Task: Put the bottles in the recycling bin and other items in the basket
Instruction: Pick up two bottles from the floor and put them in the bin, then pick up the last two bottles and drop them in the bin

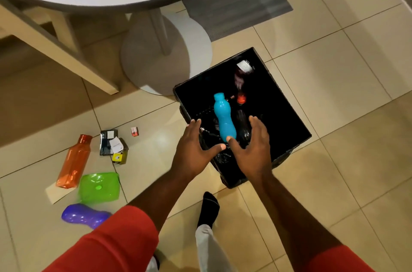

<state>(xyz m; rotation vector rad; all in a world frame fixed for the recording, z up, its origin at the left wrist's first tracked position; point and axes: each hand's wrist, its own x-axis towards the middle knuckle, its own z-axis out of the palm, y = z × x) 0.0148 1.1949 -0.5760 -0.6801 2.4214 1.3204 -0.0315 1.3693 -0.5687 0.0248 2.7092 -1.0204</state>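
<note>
Both hands hover spread over the bin (274,98), left hand (196,147) and right hand (252,149) released, holding nothing. The blue bottle (224,119) lies inside between them, beside a dark bottle (240,93). Out on the floor (334,60), the orange bottle (74,161) and purple bottle (85,216) look bin-bound. The green box (99,187) and cartons (113,148) are basket stuff; no basket in view.

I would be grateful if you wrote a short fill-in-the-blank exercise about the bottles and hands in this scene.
1. The bottle between the left hand and right hand is ____.
2. Both hands are held above the black ____.
3. The box between the orange bottle and the purple bottle is ____.
4. The orange bottle lies on the ____.
Missing words: blue; bin; green; floor.
</note>
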